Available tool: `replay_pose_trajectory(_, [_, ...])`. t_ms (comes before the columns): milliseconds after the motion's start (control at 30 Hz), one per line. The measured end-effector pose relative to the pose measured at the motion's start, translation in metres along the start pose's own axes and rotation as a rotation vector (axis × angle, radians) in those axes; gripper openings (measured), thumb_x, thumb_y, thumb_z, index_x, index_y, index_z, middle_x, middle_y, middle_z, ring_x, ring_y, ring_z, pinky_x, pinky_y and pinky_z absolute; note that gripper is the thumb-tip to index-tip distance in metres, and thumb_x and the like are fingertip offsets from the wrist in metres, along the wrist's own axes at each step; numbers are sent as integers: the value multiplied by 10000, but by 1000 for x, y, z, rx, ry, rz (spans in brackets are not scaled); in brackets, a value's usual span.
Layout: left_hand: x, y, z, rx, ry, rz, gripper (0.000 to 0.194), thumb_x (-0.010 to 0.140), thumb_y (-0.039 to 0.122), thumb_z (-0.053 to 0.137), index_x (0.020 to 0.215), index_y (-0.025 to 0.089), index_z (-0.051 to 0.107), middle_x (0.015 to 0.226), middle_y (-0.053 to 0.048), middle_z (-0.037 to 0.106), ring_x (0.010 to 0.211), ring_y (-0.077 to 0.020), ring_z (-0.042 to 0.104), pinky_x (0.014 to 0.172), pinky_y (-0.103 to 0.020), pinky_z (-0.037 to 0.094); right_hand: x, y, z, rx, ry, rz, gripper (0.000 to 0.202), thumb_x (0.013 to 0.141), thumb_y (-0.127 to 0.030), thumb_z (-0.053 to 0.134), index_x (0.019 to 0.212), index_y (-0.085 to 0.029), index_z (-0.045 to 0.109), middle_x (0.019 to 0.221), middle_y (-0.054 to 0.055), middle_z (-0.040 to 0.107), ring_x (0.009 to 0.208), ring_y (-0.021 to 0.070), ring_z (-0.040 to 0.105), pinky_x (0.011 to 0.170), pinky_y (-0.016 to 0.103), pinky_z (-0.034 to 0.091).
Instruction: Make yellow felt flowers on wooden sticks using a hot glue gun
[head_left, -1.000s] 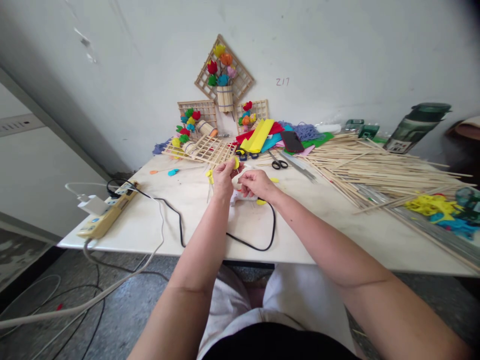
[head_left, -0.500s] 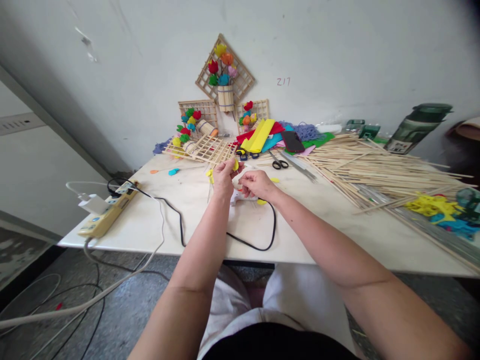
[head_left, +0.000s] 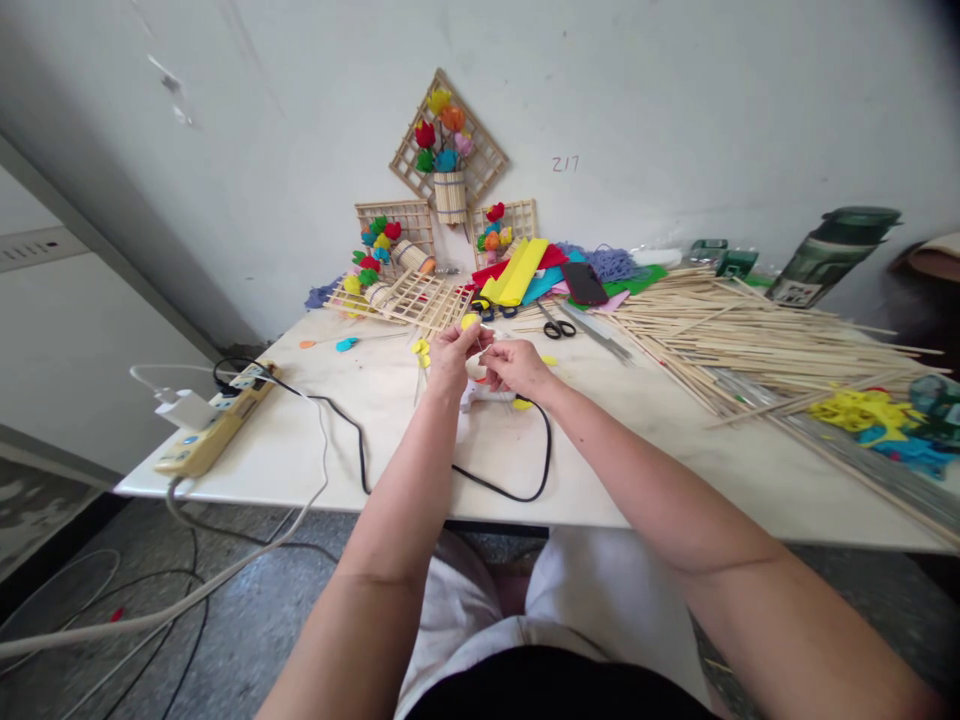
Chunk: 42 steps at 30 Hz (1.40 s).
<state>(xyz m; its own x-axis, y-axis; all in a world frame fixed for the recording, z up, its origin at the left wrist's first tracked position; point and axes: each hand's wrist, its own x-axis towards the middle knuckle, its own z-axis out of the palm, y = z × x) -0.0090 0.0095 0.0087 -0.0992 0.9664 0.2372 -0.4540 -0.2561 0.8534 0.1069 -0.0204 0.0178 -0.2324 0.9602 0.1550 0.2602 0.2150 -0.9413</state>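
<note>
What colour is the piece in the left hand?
The piece is yellow; it shows best in the head view.

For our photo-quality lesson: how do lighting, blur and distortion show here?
Head view: soft light, no harsh glare on the table; head view: top right corner darkened; head view: bottle leans outward, perhaps wide-angle stretch; head view: yellow piece in the left hand slightly soft, fine detail lost.

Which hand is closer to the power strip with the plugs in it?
Left. The left hand is to the right of the power strip; the right hand is farther right, beyond the left hand.
</note>
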Motion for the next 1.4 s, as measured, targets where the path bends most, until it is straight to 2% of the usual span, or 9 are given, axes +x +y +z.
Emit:
replay_pose_trajectory(200, [-2, 2, 2, 52, -17, -45, 378, 538, 403, 826, 596, 141, 559, 608, -21, 669, 556, -110, 630, 561, -210, 463, -1, -1, -2, 10, 46, -34, 182, 828, -147, 532, 653, -159, 582, 456, -48, 559, 381, 80, 525, 405, 173, 408])
replay_pose_trajectory(367, [-2, 2, 2, 49, -9, -23, 405, 541, 382, 828, 537, 150, 496, 576, -15, 649, 595, -128, 652, 599, -226, 486, 1, 2, -2, -28, 24, -35, 174, 839, -180, 517, 686, -162, 598, 463, -38, 561, 389, 93, 529, 426, 194, 417])
replay_pose_trajectory(567, [-1, 1, 1, 20, 38, 2, 367, 550, 418, 819, 631, 132, 605, 644, -45, 686, 601, -137, 660, 654, -257, 516, 6, 12, -3, -179, 18, -102, 173, 807, -223, 559, 644, -176, 589, 493, -21, 596, 448, 118, 583, 506, 228, 460])
replay_pose_trajectory(700, [3, 1, -3, -10, 47, 23, 365, 615, 457, 773, 727, 129, 659, 687, -61, 698, 633, -157, 676, 666, -275, 523, 5, 9, -2, -153, 14, -47, 185, 807, -208, 551, 626, -174, 570, 503, -22, 595, 431, 118, 582, 473, 224, 452])
replay_pose_trajectory(833, [8, 1, -9, -33, 117, 89, 279, 610, 376, 782, 689, 142, 653, 672, -26, 690, 641, -132, 668, 688, -257, 525, 0, 1, -1, -121, -46, 27, 203, 800, -182, 554, 597, -168, 551, 484, -25, 579, 416, 115, 571, 427, 209, 428])
replay_pose_trajectory(1067, [8, 2, -8, -104, 166, 63, 185, 636, 268, 755, 638, 144, 617, 625, -10, 674, 615, -125, 661, 692, -261, 532, -2, -2, -1, -106, -68, 34, 187, 786, -178, 566, 600, -170, 554, 468, -30, 568, 411, 116, 561, 429, 211, 427])
replay_pose_trajectory(1267, [6, 6, -7, -220, 103, -14, 140, 691, 233, 735, 665, 157, 621, 690, -25, 696, 701, -139, 682, 794, -286, 534, -1, 1, -2, -248, -7, -103, 184, 792, -223, 540, 616, -175, 565, 508, -21, 588, 448, 130, 584, 497, 232, 437])
replay_pose_trajectory(1400, [6, 6, -8, -244, 45, -70, 122, 736, 274, 711, 754, 169, 650, 726, -26, 710, 685, -129, 680, 755, -251, 535, -4, -1, -3, -476, 77, -230, 155, 777, -228, 546, 659, -172, 630, 575, 6, 634, 581, 152, 625, 596, 240, 428])
